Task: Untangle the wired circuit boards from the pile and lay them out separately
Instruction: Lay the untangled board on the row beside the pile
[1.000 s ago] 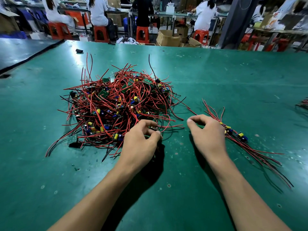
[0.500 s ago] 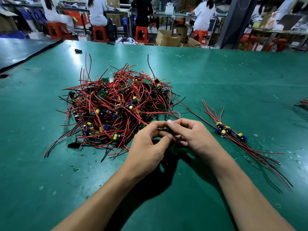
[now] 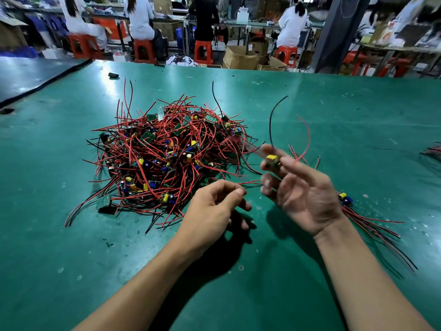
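Observation:
A tangled pile of circuit boards (image 3: 164, 158) with red and black wires lies on the green table (image 3: 346, 111), left of centre. My right hand (image 3: 300, 189) is raised palm up beside the pile and pinches one small circuit board (image 3: 272, 160) with a yellow part; its black and red wires arc upward. My left hand (image 3: 212, 209) hovers just below the pile's near edge with fingers loosely curled, holding nothing that I can see. Separated boards (image 3: 344, 198) lie in a row behind my right wrist, their wires trailing to the right.
A small black object (image 3: 113, 75) lies at the far left of the table. More wires (image 3: 432, 152) show at the right edge. A darker table (image 3: 28, 75) adjoins on the left. Beyond the far edge are people on orange stools (image 3: 200, 52) and cardboard boxes (image 3: 238, 57).
My right hand has lifted a board out of the pile and turned palm up, wires swinging free. My left hand let go and dropped slightly toward me.

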Action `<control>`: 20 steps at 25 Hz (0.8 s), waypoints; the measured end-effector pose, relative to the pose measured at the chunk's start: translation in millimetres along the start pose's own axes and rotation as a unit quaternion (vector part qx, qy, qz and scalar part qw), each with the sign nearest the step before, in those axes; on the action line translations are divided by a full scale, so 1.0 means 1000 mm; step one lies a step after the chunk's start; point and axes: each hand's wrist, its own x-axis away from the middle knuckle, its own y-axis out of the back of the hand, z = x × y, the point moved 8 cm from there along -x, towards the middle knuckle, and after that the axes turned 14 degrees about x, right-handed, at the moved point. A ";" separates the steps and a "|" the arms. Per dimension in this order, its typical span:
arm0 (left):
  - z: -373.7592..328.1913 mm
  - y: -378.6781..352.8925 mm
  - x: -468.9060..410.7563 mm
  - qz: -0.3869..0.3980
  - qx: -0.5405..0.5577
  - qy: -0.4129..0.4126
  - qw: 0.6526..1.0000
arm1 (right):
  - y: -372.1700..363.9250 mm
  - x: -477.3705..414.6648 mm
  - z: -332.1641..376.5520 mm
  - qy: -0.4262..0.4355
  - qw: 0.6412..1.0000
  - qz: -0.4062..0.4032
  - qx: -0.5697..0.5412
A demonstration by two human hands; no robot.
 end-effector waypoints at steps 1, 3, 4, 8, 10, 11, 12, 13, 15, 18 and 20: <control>0.001 -0.001 -0.001 0.000 0.051 0.016 0.999 | -0.006 0.000 -0.007 -0.021 0.998 0.025 0.050; 0.001 -0.002 -0.001 0.009 0.138 0.053 0.989 | -0.016 -0.001 -0.018 -0.049 0.993 0.048 0.098; 0.001 -0.003 -0.001 0.018 0.149 0.066 0.987 | -0.019 -0.002 -0.020 -0.052 0.992 0.046 0.107; 0.001 -0.002 0.000 0.033 0.113 0.068 0.991 | -0.019 -0.002 -0.023 -0.050 0.991 0.027 0.121; -0.001 0.000 -0.001 0.030 0.121 0.057 0.991 | -0.019 -0.004 -0.026 -0.048 0.993 0.018 0.110; -0.001 0.001 -0.001 0.027 0.123 0.054 0.991 | -0.019 -0.005 -0.026 -0.039 0.993 0.009 0.111; -0.001 0.002 -0.001 0.025 0.126 0.053 0.990 | -0.019 -0.006 -0.026 -0.031 0.992 -0.002 0.120; -0.001 0.002 -0.001 0.025 0.129 0.055 0.990 | -0.019 -0.007 -0.026 -0.024 0.991 -0.013 0.133; 0.002 0.000 -0.001 0.032 0.127 0.059 0.990 | -0.018 -0.008 -0.026 -0.022 0.988 -0.035 0.147; 0.006 -0.001 0.000 0.038 0.139 0.072 0.987 | -0.012 -0.007 -0.025 -0.036 0.985 -0.054 0.159; 0.006 -0.002 0.000 0.043 0.138 0.074 0.987 | -0.007 -0.008 -0.022 -0.043 0.980 -0.060 0.183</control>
